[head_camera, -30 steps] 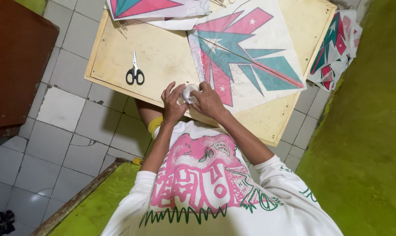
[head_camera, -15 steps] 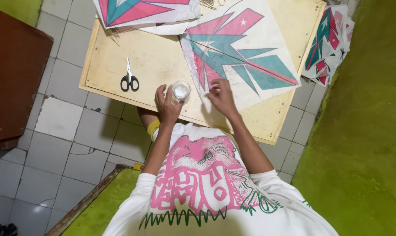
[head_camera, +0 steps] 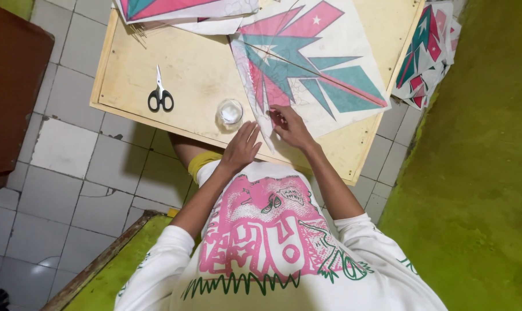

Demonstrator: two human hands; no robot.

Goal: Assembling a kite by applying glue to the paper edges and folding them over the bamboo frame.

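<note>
Wooden board (head_camera: 186, 69): kite (head_camera: 312, 75) corner seemingly under right hand (head_camera: 289, 126).

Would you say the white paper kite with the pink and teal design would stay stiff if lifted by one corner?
Probably not: the white paper kite looks thin, so likely light and floppy. A thin stick crossing it may stiffen it. The right hand presses its edge, suggesting it slides easily.

A white paper kite sheet (head_camera: 312, 69) printed with jagged pink and teal shapes and a small white star lies flat on the board, spreading up and away from the right hand (head_camera: 289, 126), whose fingers rest on its near corner. A small round clear jar (head_camera: 230, 112) with white contents stands upright just beyond the left hand (head_camera: 240, 148), beside the sheet's edge.
</note>
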